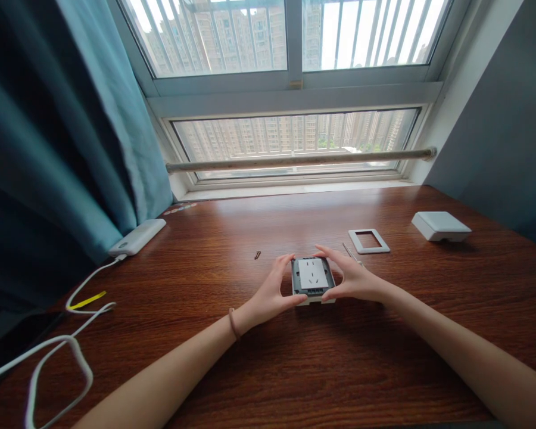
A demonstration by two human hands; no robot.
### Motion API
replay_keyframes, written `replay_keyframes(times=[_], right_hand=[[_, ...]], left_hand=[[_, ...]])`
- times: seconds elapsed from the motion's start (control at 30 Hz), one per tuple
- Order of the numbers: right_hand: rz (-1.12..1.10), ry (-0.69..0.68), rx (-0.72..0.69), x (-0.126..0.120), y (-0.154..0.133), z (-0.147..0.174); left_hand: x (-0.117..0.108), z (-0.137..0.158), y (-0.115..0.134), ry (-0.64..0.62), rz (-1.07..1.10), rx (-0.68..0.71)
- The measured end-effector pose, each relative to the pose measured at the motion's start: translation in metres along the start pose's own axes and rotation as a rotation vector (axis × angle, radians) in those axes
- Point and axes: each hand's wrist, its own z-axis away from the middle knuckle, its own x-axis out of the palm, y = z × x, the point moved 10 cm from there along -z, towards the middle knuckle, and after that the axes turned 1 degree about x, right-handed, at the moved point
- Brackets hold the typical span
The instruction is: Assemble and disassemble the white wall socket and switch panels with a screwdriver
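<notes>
A wall socket (313, 274) with a white face and a dark grey surround sits face up on a white base (315, 301) near the middle of the table. My left hand (272, 291) holds its left side, thumb at the front corner and fingers at the back corner. On the opposite side my right hand (356, 281) grips it the same way, fingers over the back edge and thumb at the front. A thin metal rod (350, 251) lies just behind my right hand, partly hidden by it. Two small screws (258, 255) rest left of the socket.
A white cover frame (374, 249) lies behind my right hand. Farther right stands a white box (442, 226). At left, a white device (138, 236) with a cable (89, 277) and yellow strap (88, 300) lies by the blue curtain (111, 119). A window rail (301, 159) spans the back.
</notes>
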Motion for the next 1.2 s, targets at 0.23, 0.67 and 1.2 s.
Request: replay_keyframes(times=[0.23, 0.67, 1.2], right_hand=[[-0.009, -0.049, -0.036, -0.004, 0.000, -0.001], [0.014, -0.081, -0.042, -0.017, -0.002, -0.001], [0.082, -0.089, -0.038, -0.020, -0.006, 0.001]], left_hand=[[0.003, 0.001, -0.001, -0.019, -0.037, -0.010], [0.002, 0.005, 0.015, -0.038, -0.254, 0.119], [-0.001, 0.006, 0.011, 0.023, -0.217, 0.090]])
